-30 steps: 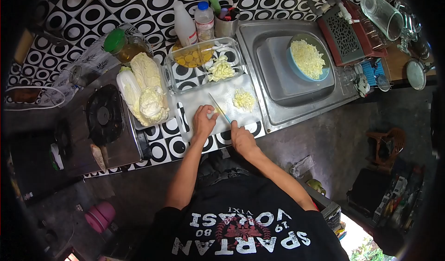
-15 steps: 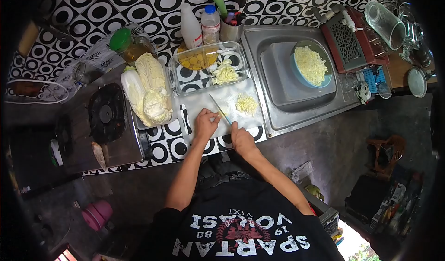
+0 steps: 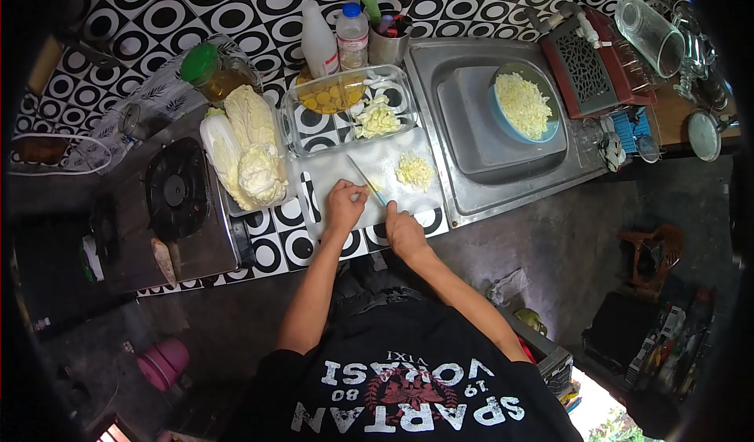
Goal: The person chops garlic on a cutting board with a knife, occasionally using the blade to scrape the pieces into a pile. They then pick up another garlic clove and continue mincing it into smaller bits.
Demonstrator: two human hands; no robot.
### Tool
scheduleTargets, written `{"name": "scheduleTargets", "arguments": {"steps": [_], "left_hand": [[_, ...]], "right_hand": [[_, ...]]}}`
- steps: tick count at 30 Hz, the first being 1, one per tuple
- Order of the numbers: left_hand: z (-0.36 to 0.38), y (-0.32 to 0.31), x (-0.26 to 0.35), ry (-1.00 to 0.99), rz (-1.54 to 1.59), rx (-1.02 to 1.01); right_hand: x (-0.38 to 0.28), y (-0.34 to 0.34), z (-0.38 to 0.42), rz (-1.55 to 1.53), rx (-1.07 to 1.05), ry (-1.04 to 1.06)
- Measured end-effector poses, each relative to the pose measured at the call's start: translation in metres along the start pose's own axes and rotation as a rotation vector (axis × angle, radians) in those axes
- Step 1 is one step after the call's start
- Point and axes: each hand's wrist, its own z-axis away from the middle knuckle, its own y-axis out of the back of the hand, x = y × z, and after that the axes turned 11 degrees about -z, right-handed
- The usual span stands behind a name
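My right hand point(image 3: 406, 234) is closed around the light-blue handle of a knife point(image 3: 364, 177). Its blade points away from me, up and to the left across a translucent white cutting board point(image 3: 330, 176). Just left of the blade, my left hand point(image 3: 345, 205) has its fingers bent and pinched on a small pale piece of cabbage, mostly hidden by the fingertips. To the right of the knife lies a small heap of chopped cabbage point(image 3: 414, 172). Behind the board, a clear glass dish point(image 3: 294, 134) contains larger cabbage pieces point(image 3: 377, 118).
Whole napa cabbages point(image 3: 253, 151) lie on a tray left of the board, next to a stove point(image 3: 179, 194). A bowl of chopped cabbage point(image 3: 521, 108) stands in the steel sink area point(image 3: 471, 198) at right. Bottles point(image 3: 353, 37) line the tiled wall.
The whole view has shifted slightly. Both hands and the knife keep nearly the same place on the board, with only a slight movement at the blade.
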Motion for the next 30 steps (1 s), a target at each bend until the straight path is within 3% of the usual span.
{"name": "scheduleTargets", "arguments": {"steps": [13,19,21,30], "left_hand": [[0.001,-0.005,-0.007,-0.045,-0.029,0.043],[0.003,0.001,0.001,0.109,-0.022,0.037],[0.002,-0.001,-0.003,0.05,-0.012,0.043],[0.002,0.002,-0.005,0.007,-0.014,0.016]], "right_hand": [[-0.003,-0.008,-0.008,0.017,0.064,0.025],[0.001,-0.006,0.014,0.01,-0.006,0.018],[0.004,-0.013,0.016,-0.02,-0.026,-0.051],[-0.005,-0.005,-0.004,0.01,0.007,0.004]]}}
